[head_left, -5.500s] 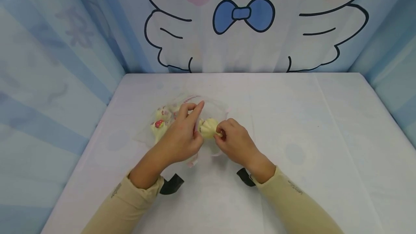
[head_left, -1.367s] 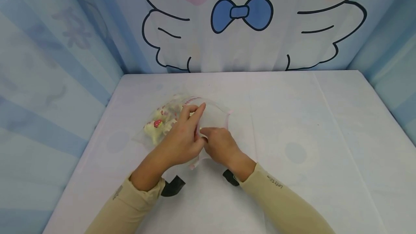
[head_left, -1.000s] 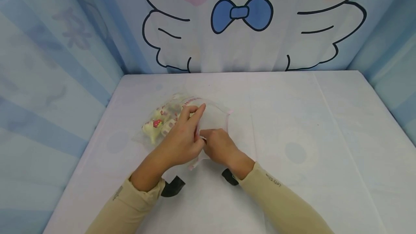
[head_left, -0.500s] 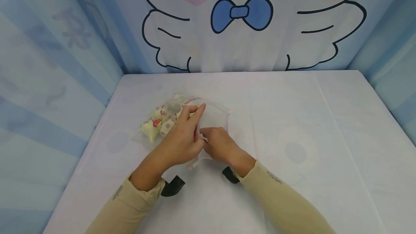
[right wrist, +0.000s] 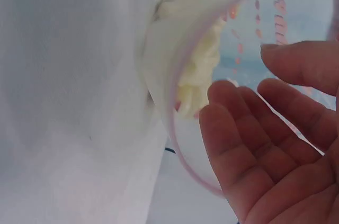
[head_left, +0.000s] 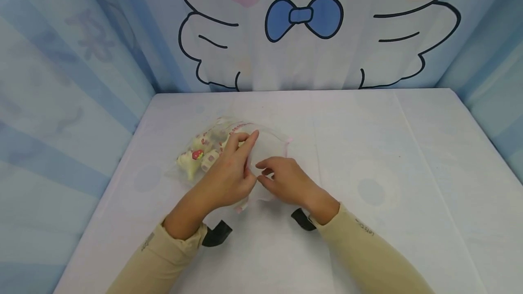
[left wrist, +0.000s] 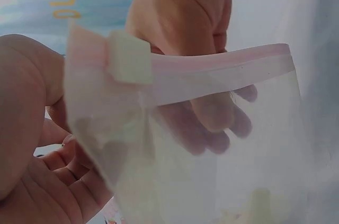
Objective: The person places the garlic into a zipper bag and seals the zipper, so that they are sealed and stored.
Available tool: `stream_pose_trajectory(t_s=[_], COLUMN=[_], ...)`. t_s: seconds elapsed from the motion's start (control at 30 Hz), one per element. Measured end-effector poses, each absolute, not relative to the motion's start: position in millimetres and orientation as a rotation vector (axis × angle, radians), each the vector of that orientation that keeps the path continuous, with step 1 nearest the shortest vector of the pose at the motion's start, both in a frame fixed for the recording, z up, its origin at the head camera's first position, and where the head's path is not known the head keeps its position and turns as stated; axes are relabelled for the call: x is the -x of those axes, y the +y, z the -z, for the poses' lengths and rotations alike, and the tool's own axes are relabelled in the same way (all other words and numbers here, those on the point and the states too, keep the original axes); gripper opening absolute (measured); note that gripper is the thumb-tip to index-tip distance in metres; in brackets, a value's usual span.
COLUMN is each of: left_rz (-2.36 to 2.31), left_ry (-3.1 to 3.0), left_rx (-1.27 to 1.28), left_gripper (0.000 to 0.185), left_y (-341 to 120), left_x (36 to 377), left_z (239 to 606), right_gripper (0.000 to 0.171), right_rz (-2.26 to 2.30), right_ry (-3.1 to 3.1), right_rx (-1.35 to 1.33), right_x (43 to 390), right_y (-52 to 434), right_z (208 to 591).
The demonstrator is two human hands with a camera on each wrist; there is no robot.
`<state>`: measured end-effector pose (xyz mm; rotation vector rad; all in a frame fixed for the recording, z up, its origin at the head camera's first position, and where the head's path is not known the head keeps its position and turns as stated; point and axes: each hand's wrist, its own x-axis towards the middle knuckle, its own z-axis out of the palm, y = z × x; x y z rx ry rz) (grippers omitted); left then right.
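Observation:
A clear slider zip bag (head_left: 267,142) with a pink-edged mouth lies at the middle left of the table. Several cream-yellow toy-like pieces show through its plastic, one with a red strawberry (head_left: 198,154). My left hand (head_left: 229,171) holds the mouth apart by its near side. In the left wrist view, a pale slider (left wrist: 130,57) sits on the pink zip strip (left wrist: 222,57) near that hand. My right hand (head_left: 292,180) is at the mouth, fingers relaxed and holding nothing. Its fingertips show through the plastic in the left wrist view. Cream pieces (right wrist: 196,70) lie deeper in the bag.
A white cloth covers the table (head_left: 388,162). Blue and white curtains (head_left: 53,126) hang at the sides, with a cartoon-printed one behind carrying a blue bow (head_left: 303,16). Black straps (head_left: 216,233) show at both sleeve cuffs.
The right hand held a ribbed cream piece at the mouth earlier, then reached inside. Now it has drawn back to the right with nothing in it. Pieces inside have shifted left; the left hand stays.

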<state>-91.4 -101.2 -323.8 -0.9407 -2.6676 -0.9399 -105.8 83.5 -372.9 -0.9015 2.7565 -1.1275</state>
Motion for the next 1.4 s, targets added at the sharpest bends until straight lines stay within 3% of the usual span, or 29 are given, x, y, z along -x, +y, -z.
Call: stream_pose_trajectory(t_s=[0.33,0.67,1.1,1.4], left_rz=[0.931,0.907,0.933,0.934], left_ry=[-2.653,-2.638,-2.614,-2.657], left_rx=[0.938,0.929,0.932,0.905], left_gripper=[0.072,0.068,0.061,0.066], left_y=[-101.5,-102.0,-102.0,-105.5], left_x=[92.1,91.4,90.4,87.7], left_z=[325.5,326.2,327.2,326.2], right_gripper=[0.027,0.012,0.036,0.038], right_rz=[1.261,1.464,1.454,1.370], right_ry=[2.698,2.813,2.866,2.858], right_rx=[0.820,0.632,0.512,0.474], right_x=[105.1,106.2,114.0,120.8], right_y=[109.7,129.6,135.7,134.6], right_z=[357.0,356.5,363.4,363.7])
